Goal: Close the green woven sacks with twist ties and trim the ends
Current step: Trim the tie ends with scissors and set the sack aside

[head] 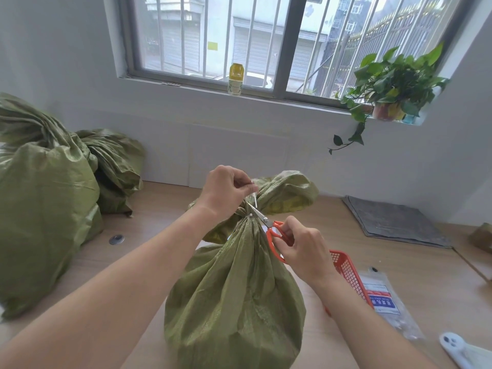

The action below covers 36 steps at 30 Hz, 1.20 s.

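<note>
Green woven sack (234,302) upright on wooden surface (159,209), neck bunched and cinched just below left fingertips. White twist tie (255,199) tail standing up from neck, pinched between thumb and forefinger of left hand (226,190), other fingers curled in. Scissors (269,227) blades laid against tail, just under that pinch; can't tell blade gap. Right hand (303,251) gripping orange handles, fingers curled round loops, beside sack neck. Red mesh basket (346,270) just behind right wrist, clear plastic packet (383,302) beyond it. Two more green sacks (45,209) well left of left hand. Grey mat (394,222) far right, yellow bottle (235,78) and potted plant (394,83) up on window sill.
</note>
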Motion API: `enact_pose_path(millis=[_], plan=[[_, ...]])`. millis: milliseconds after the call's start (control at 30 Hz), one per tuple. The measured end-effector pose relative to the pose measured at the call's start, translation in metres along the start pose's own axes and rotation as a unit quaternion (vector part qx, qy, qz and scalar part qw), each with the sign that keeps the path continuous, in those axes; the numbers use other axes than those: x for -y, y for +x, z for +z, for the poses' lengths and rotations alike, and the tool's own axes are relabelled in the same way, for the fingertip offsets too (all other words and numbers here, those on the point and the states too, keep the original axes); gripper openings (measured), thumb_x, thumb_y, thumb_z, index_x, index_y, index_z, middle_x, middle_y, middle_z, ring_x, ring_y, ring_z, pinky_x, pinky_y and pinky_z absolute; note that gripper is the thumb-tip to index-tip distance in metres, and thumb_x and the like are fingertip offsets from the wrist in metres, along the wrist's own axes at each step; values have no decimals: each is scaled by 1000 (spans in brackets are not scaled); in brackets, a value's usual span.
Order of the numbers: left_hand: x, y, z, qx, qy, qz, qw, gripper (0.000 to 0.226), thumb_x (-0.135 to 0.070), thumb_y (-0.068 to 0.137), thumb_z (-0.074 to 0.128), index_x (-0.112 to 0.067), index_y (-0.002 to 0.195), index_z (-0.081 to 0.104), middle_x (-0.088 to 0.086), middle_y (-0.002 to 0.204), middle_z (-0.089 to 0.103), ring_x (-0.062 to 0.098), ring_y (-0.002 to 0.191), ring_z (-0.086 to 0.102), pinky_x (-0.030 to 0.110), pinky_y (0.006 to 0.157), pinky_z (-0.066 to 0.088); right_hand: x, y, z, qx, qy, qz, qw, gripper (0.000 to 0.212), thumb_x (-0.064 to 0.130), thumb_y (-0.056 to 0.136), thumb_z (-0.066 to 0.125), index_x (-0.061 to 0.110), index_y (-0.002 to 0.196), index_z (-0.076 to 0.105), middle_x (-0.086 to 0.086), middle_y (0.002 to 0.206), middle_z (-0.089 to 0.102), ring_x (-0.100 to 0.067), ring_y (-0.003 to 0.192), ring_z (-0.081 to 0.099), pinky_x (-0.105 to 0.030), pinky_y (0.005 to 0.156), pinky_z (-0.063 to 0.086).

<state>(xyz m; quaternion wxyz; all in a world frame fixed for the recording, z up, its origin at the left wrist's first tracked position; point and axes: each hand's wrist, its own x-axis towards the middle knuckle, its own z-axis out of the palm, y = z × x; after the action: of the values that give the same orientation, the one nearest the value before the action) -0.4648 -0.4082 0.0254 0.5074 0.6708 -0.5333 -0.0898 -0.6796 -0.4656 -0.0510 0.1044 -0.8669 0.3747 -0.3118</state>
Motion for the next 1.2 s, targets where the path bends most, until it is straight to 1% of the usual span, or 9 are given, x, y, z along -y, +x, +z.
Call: enact_pose_path(millis=[233, 400, 500, 767, 900, 967, 1033, 1167, 1200], plan=[[3, 4, 5, -39, -40, -7, 998, 13, -23, 84, 85, -13, 91, 82, -6, 74, 74, 0, 61, 65, 13, 62, 51, 0, 3, 1, -23, 16, 52, 998, 23, 38, 93, 73, 25, 86, 56, 11, 70, 67, -9, 63, 64, -36, 60, 56], [5, 6, 13, -27, -54, -14, 998, 12, -23, 84, 85, -13, 91, 82, -4, 77, 77, 9, 70, 72, 25, 71, 60, -5, 4, 2, -40, 38, 105, 993, 24, 37, 93, 74, 22, 85, 58, 11, 69, 68, -12, 63, 66, -39, 62, 58], [4, 7, 21, -6, -78, -23, 997, 8, -19, 85, 85, -13, 90, 83, -2, 80, 79, 15, 78, 76, 35, 81, 64, -11, 3, 2, -50, 67, 154, 984, 24, 37, 93, 74, 20, 86, 58, 9, 73, 70, -16, 69, 68, -35, 65, 56], [-15, -2, 74, 61, -100, -30, 993, 4, -19, 88, 82, -19, 92, 83, -6, 81, 79, 12, 82, 76, 29, 83, 62, -46, -24, -11, -76, 131, 252, 956, 17, 26, 100, 68, 16, 106, 56, 9, 86, 62, -13, 81, 65, -33, 74, 58], [-36, -10, 118, 89, -79, -25, 993, 5, -17, 89, 81, -17, 94, 83, -5, 82, 79, 6, 76, 72, 20, 75, 56, -77, -46, -28, -94, 148, 284, 943, 18, 25, 100, 67, 15, 111, 56, 10, 88, 58, -11, 83, 62, -12, 65, 44], [-46, -14, 145, 101, -74, -26, 992, 6, -13, 89, 79, -14, 94, 83, -6, 78, 76, -3, 67, 65, 16, 69, 51, -99, -58, -38, -94, 141, 296, 940, 19, 27, 100, 67, 16, 110, 57, 12, 88, 57, -7, 81, 59, -8, 58, 40], [-54, -19, 174, 109, -74, -36, 991, 6, -10, 89, 79, -12, 94, 83, -6, 76, 75, -5, 63, 63, 16, 69, 49, -125, -69, -47, -92, 141, 304, 938, 18, 28, 99, 68, 16, 109, 60, 6, 95, 64, -12, 85, 59, -5, 59, 39], [-70, -30, 236, 113, -70, -69, 989, 8, -8, 90, 78, -14, 91, 83, -6, 76, 75, -1, 68, 66, 13, 68, 49, -184, -89, -63, -97, 150, 326, 928, 13, 28, 93, 74, 22, 96, 64, 1, 96, 72, -14, 84, 60, -16, 63, 35], [-73, -33, 251, 113, -67, -75, 989, 9, -8, 90, 77, -15, 89, 82, -8, 74, 74, -3, 66, 65, 11, 65, 47, -197, -94, -65, -96, 153, 334, 925, 14, 30, 92, 75, 23, 92, 64, 2, 93, 72, -16, 84, 63, -22, 68, 39]])
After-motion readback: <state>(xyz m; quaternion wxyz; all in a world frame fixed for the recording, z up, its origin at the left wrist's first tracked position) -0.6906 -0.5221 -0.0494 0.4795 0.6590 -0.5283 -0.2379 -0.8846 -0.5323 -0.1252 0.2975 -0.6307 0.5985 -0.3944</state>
